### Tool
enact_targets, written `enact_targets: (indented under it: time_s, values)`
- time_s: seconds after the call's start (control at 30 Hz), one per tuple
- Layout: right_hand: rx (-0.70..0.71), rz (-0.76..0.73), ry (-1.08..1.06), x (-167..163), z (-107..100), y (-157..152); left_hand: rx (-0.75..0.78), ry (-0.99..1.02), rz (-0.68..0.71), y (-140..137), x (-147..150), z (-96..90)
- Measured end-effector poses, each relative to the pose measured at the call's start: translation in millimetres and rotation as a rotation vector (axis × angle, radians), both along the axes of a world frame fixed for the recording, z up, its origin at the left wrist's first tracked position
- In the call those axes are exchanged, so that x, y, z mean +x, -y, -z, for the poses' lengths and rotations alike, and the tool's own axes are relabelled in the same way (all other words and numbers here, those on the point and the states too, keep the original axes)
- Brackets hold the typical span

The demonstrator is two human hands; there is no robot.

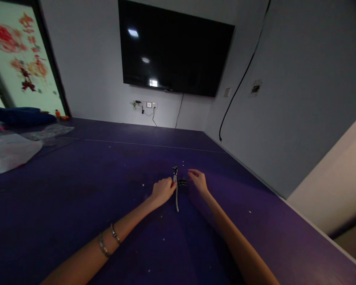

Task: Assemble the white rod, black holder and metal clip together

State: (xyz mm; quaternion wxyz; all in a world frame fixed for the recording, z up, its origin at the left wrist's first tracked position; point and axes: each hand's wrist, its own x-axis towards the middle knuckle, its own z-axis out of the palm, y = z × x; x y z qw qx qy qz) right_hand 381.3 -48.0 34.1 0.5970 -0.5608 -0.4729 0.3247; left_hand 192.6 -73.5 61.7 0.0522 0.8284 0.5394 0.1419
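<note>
My left hand (163, 191) is closed around a razor (175, 174), which stands roughly upright with its dark head at the top and a silvery neck below. A slim pale grey strip (177, 202) runs down beneath the hand; whether it belongs to the razor, I cannot tell. Just right of the razor, a small black slotted piece (182, 182) lies on the purple surface (121, 166). My right hand (198, 180) hovers to the right of that piece, fingers bent leftward and slightly apart, with nothing visible in them.
Small white scraps (249, 211) are scattered over the surface. At the left lie a white plastic bag (13, 152), clear plastic wrapping (49, 132) and blue cloth (20, 115). A television (175, 47) hangs on the far wall, and a black cable (240, 83) dangles along the right wall.
</note>
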Motion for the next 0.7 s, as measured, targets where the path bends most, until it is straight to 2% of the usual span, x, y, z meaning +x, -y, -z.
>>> enact_targets:
  time_s: [0.17, 0.3, 0.5, 0.7]
  values:
    - [-0.147, -0.244, -0.213, -36.5, -12.9, 9.2, 0.035, 0.017, 0.006, 6.0, 2.5, -1.4]
    - [-0.207, -0.314, -0.287, -49.4, -17.6, 17.5, 0.053, -0.001, 0.009, 10.1, 3.2, -1.2]
    - [-0.210, -0.288, -0.267, -41.6, -22.9, 18.6, 0.117, -0.038, 0.060, 16.8, 6.6, -2.2]
    - [-0.191, -0.137, -0.093, 7.4, -20.8, 20.6, 0.053, -0.117, 0.110, 24.9, 1.8, 8.6]
